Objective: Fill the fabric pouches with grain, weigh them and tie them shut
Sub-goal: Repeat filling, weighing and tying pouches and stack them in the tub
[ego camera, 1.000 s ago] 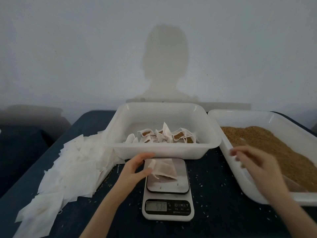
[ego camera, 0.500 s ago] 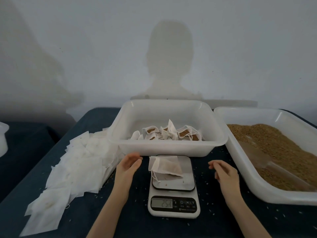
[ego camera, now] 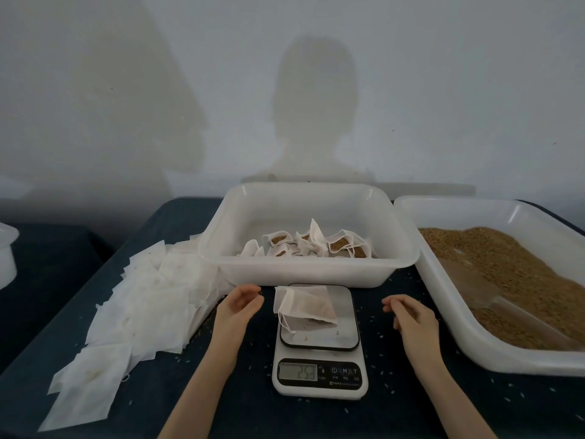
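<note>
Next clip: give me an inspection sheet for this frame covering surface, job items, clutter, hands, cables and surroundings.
Surface: dark blue table, loose grains scattered over it.
Job's things: filled pouch lies on the scale, mouth untied, drawstring trailing; display lit, digits too blurred to read. Middle tub holds several filled pouches. Right tub holds grain with a clear scoop lying in it. Stack of empty pouches at left.
Clutter: a few grains on the scale platform; part of a white container at the left edge.
Hands: left hand and right hand flank the scale, fingers relaxed, touching nothing.
Cables: nothing seen.
Surroundings: plain wall with the person's shadow.
</note>
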Demonstrator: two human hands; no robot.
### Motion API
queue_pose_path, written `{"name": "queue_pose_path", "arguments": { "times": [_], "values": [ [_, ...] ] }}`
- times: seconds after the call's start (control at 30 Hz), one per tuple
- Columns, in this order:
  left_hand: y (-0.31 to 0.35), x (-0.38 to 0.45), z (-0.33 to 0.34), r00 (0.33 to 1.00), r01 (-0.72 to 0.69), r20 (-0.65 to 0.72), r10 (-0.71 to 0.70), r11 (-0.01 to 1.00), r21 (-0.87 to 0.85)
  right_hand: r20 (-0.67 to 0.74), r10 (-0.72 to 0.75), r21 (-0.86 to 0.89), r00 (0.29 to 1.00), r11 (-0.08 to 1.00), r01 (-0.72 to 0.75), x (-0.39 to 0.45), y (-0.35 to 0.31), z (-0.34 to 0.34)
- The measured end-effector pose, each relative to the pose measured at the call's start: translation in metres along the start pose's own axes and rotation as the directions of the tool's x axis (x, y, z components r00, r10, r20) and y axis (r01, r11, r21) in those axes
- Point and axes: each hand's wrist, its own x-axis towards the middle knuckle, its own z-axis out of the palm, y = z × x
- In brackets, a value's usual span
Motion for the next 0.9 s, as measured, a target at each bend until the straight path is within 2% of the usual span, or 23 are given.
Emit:
{"name": "queue_pose_path", "arguments": {
  "times": [0.4,0.5,0.63,0.73,0.8,0.9],
  "values": [
    [0.002,0.000,0.002,0.999,-0.017,0.029,0.015,0.999,0.047,-0.002,0.020,0.004,1.000,1.000,-0.020,0.001,0.001,0.001],
    [0.004,-0.003,0.003,0.983,-0.150,0.132,0.129,0.975,0.162,0.003,0.021,-0.003,1.000,1.000,-0.021,0.002,0.001,0.001],
    [0.000,-0.008,0.009,0.932,-0.313,0.305,0.197,0.862,0.399,0.007,0.023,0.004,1.000,1.000,-0.023,0.002,0.001,0.000],
    [0.003,-0.008,0.016,0.916,-0.397,0.249,0.313,0.783,0.479,0.008,0.030,0.009,1.000,1.000,-0.030,0.002,0.001,0.000],
    [0.011,-0.008,0.018,0.925,-0.379,0.180,0.334,0.793,0.478,0.012,0.032,0.009,0.999,0.999,-0.032,0.002,0.000,0.000],
    [0.030,-0.006,0.022,0.906,-0.424,0.218,0.363,0.774,0.471,0.020,0.022,-0.009,1.000,1.000,-0.022,0.002,-0.001,0.000]
  ]
}}
